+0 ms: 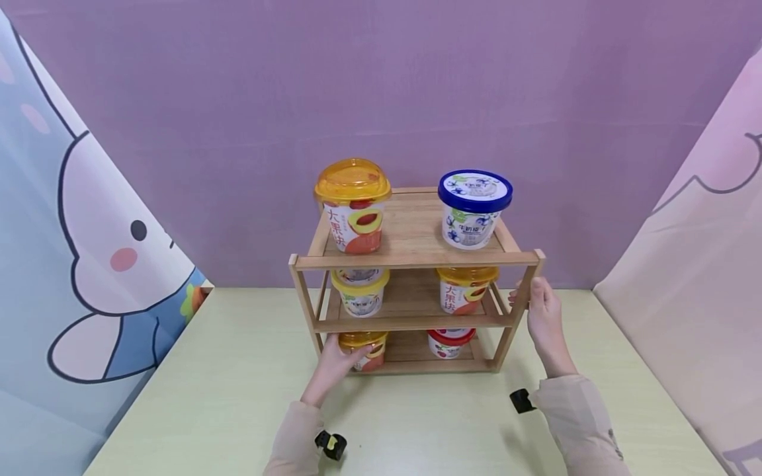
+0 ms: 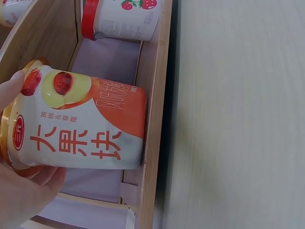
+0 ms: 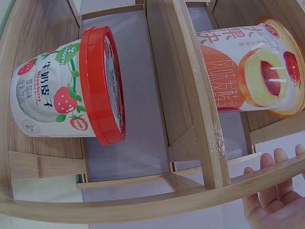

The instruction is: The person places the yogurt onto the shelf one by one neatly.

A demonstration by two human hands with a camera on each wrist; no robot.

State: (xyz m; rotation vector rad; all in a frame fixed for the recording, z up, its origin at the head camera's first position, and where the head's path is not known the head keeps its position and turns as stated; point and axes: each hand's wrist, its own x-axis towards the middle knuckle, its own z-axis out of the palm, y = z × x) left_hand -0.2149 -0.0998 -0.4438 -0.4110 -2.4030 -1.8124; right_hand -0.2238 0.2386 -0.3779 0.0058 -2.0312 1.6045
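Observation:
My left hand (image 1: 335, 365) grips a yogurt cup (image 2: 86, 121) with an orange lid, on the left of the rack's bottom shelf. In the left wrist view the thumb and fingers lie on either side near its lid, while its base stays at the shelf's front rail (image 2: 153, 114). At the wooden rack's (image 1: 411, 324) right front post, my right hand (image 1: 548, 320) holds on, its fingers (image 3: 269, 191) reaching behind the post. Right of the gripped cup stands a red-lidded strawberry tub (image 3: 50, 93).
The middle shelf bears a yellow-lidded tub (image 1: 363, 301) and an orange-lidded cup (image 1: 460, 296). On top stand another orange-lidded cup (image 1: 357, 221) and a blue-lidded tub (image 1: 469, 225). The rack stands on a pale table (image 1: 417, 430) before a purple backdrop (image 1: 381, 86).

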